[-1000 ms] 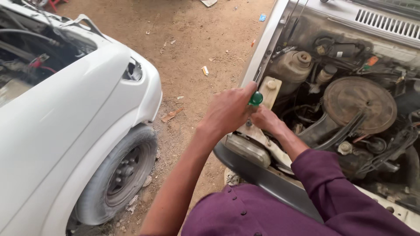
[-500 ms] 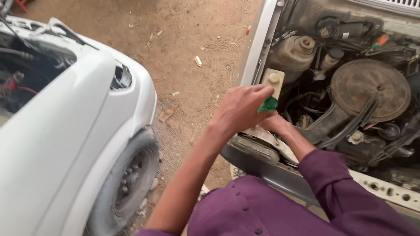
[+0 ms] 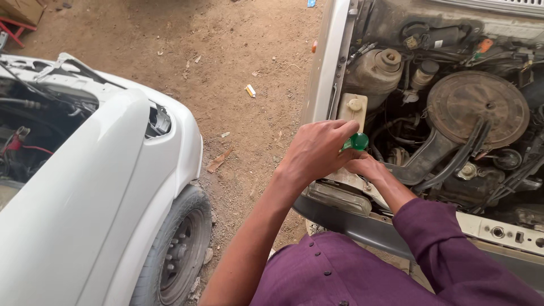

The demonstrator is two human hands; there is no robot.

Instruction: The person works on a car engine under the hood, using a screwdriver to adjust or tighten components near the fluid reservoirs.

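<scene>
My left hand (image 3: 317, 153) is closed around a small green handle (image 3: 357, 141), which looks like the top of a tool. It is held over the front left corner of the open engine bay, just below a cream fluid reservoir (image 3: 353, 107). My right hand (image 3: 368, 168) reaches in from a purple sleeve, just under and behind the left hand. It rests against the car's front panel by the headlight (image 3: 339, 198). Its fingers are hidden, so I cannot see what it holds.
The engine bay holds a round dusty air cleaner (image 3: 477, 105), black hoses (image 3: 447, 164) and a metal canister (image 3: 374, 71). A white car (image 3: 102, 187) with its front wheel (image 3: 178, 255) stands at the left. Bare dirt ground (image 3: 243, 85) with scattered litter lies between the cars.
My view has shifted a little, so the engine bay sits lower in the frame. Both hands stay together at the same corner, with the green handle still in my left hand.
</scene>
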